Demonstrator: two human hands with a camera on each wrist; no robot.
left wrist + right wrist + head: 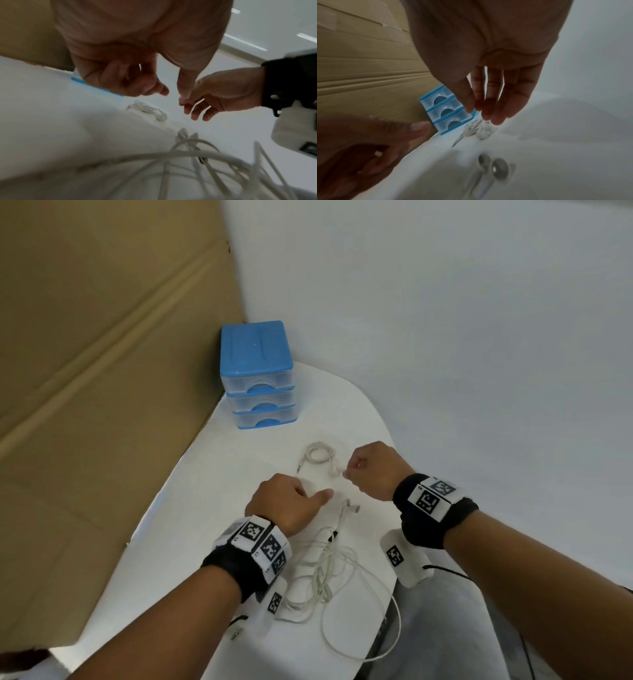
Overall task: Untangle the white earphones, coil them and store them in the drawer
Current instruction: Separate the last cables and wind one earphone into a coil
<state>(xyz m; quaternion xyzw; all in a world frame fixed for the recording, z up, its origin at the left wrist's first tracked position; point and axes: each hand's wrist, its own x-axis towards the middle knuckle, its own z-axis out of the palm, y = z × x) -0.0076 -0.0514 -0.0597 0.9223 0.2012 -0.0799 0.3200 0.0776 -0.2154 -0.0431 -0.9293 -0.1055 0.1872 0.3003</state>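
Lying just beyond both hands (291,501), seemingly untouched: coiled earphones (320,455)

Both bare forearms wear black wristbands (435,518) wrapped with white tags (432,496) printed in black square codes. A white camera block (404,558) with another code hangs under each wrist, trailing a thin black cable (448,571).

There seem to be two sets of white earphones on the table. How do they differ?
The far earphones are wound into a small neat coil; the near earphones sprawl in loose, crossing loops. The far set lies close to the blue drawer unit; the near set lies between the person's wrists, one loop hanging over the table edge. Both are white, wired, and rest on the table, in neither hand's grip.
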